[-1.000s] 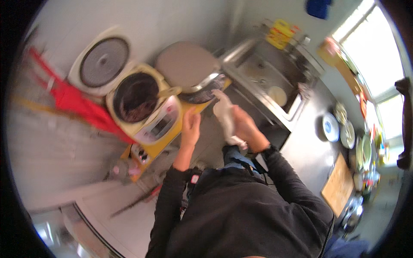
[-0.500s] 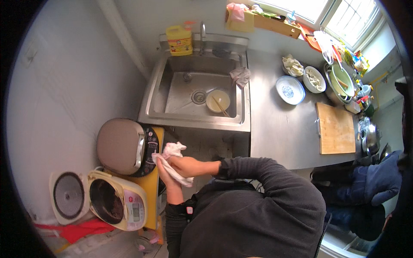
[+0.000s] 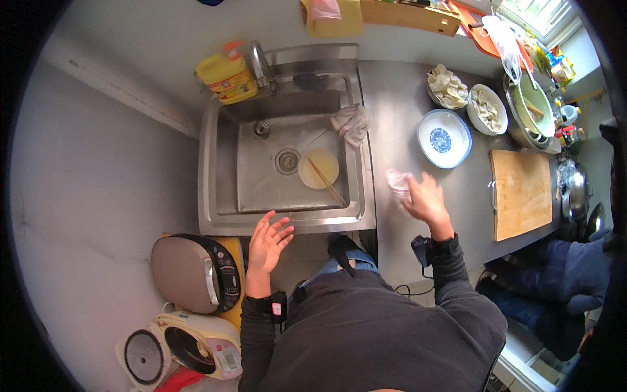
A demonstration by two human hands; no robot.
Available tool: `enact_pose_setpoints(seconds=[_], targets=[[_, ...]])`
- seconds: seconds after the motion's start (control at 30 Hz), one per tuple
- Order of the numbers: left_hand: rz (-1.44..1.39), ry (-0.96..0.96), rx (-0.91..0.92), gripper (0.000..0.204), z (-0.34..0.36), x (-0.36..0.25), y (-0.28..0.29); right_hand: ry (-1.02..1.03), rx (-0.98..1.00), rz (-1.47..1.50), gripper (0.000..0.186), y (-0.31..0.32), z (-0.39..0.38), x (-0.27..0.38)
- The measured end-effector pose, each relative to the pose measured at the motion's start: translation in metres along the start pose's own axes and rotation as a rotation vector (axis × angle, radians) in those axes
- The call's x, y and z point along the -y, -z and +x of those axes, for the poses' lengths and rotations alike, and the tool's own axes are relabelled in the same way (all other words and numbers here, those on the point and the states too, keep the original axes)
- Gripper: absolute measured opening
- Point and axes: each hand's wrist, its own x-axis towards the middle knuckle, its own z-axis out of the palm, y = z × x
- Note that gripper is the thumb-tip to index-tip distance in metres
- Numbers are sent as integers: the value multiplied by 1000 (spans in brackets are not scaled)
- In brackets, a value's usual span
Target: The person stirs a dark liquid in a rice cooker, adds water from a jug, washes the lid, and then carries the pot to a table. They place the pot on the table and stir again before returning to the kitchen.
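Note:
My left hand (image 3: 266, 247) hangs in the air at the front rim of the steel sink (image 3: 204, 176), fingers spread and nothing in it. Over the metal counter to the sink's right, my right hand (image 3: 428, 201) grips a pale pinkish cloth (image 3: 397, 185); both are a little blurred. Nearest beyond that hand is a white bowl with a blue pattern (image 3: 444, 138). In the sink sits a bowl of cloudy liquid (image 3: 312, 178) with chopsticks (image 3: 326, 181) resting across it. A second, greyish cloth (image 3: 353, 125) drapes over the sink's right edge.
Two bowls of pale food (image 3: 447, 86) (image 3: 488, 110) stand at the back of the counter. A wooden cutting board (image 3: 521, 196) lies at the right. Two rice cookers (image 3: 183, 273) (image 3: 186, 346), one with its lid up, stand at lower left. Another person (image 3: 555, 281) is at lower right.
My hands have parted. The right one has carried the cloth from above the rice cookers to over the counter; the left has let go of it and opened. The view has shifted right.

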Motion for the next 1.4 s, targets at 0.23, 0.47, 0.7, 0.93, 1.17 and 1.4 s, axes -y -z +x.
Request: enact_pose_setpoints(seconds=[0.23, 0.47, 0.7, 0.93, 1.17, 1.4], targets=[[90, 76, 11, 28, 46, -2, -7, -304, -341, 369, 60, -74, 171, 25], [324, 108, 30, 29, 63, -26, 8, -208, -358, 386, 40, -103, 234, 55], [565, -80, 92, 50, 148, -72, 15, 333, 201, 1029, 32, -46, 185, 120], [582, 205, 427, 94, 203, -85, 13, 247, 655, 1619, 37, -20, 172, 184], [-173, 390, 673, 102, 198, -78, 34, 329, 70, 1161, 44, -72, 180, 232], [87, 331, 266, 41, 214, -104, 55, 432, 241, 832, 56, -80, 154, 239]])
